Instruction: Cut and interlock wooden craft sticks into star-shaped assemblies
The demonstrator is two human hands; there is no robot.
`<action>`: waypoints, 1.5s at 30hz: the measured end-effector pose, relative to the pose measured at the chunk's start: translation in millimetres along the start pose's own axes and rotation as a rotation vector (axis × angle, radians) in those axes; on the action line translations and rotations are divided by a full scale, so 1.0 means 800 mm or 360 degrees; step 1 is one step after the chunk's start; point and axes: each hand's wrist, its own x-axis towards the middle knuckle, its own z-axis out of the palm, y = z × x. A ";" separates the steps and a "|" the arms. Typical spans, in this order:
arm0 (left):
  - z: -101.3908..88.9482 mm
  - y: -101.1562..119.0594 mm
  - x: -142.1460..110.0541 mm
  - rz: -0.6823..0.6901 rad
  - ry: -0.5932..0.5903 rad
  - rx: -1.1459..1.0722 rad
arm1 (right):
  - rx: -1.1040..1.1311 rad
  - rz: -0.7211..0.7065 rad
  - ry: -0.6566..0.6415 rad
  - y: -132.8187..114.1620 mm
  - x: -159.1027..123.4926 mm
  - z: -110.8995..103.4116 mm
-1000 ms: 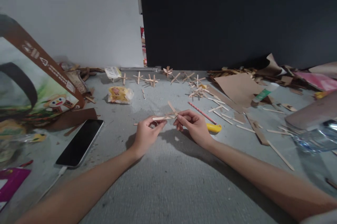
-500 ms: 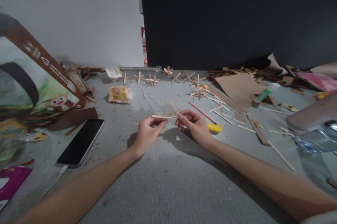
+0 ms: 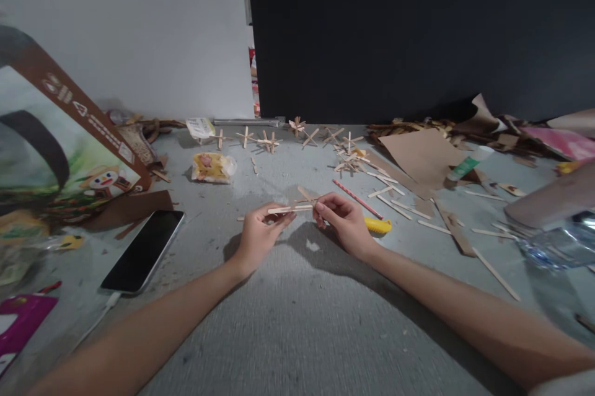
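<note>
One cluster of thin wooden sticks (image 3: pixel 302 208), being held two-handed

Left hand (image 3: pixel 259 232): thumb and fingers are pinching the cluster at its left part, one pale stick lying lengthwise across the fingertips.
Right hand (image 3: pixel 344 225): thumb and fingertips are gripping the right end; the exact contact is partly hiding behind the fingers.
Position: the cluster is spanning the gap between the hands, over the grey surface (image 3: pixel 279 321), with one stick slanting up behind.
Step in hand, by judgement: the fingers are appearing to fit or align sticks at a crossing. The next move is seemingly calling for a steady left pinch and a small, light adjustment from the right, since thin pieces may be slipping out of angle.
Surroundings: crossed-stick pieces (image 3: pixel 246 137) are standing or lying along the back; loose sticks (image 3: pixel 434 227) are scattering to the right. A red striped rod (image 3: pixel 357 199) and a yellow tool (image 3: pixel 379 226) are lying beside the right hand; a phone (image 3: pixel 143 252) is resting at left.
</note>
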 end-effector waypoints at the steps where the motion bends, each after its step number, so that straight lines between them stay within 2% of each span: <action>1: 0.000 -0.001 0.000 -0.0036 0.0008 -0.0035 | -0.0006 0.0002 0.0003 0.000 0.000 0.000; 7: 0.002 0.002 0.000 -0.0197 -0.0078 -0.0184 | -0.0045 -0.0038 0.0027 0.002 0.000 -0.001; 13: 0.002 0.010 -0.002 -0.0179 -0.0118 -0.0209 | -0.0038 -0.0195 0.0054 -0.004 -0.001 0.003; 19: 0.001 0.009 -0.003 -0.0166 -0.0187 -0.0131 | -0.0160 -0.0222 -0.0081 -0.010 -0.008 0.006; 27: 0.002 0.008 -0.006 -0.0010 -0.0145 0.0026 | -0.0169 -0.0233 -0.0098 -0.008 -0.008 0.006; 33: 0.004 0.005 -0.015 0.0259 0.0005 0.0304 | -0.0255 -0.0314 0.0015 -0.006 -0.004 0.001; 36: 0.005 0.008 -0.022 0.0398 0.0095 0.0385 | -0.0219 -0.0212 0.0104 -0.005 -0.003 0.001; 40: 0.005 0.009 -0.026 0.0546 0.0147 0.0417 | 0.0104 0.0081 0.0079 -0.009 -0.005 0.008; 45: 0.002 0.009 -0.024 0.0482 0.0239 0.0462 | 0.0435 0.0385 -0.0092 -0.020 -0.010 0.016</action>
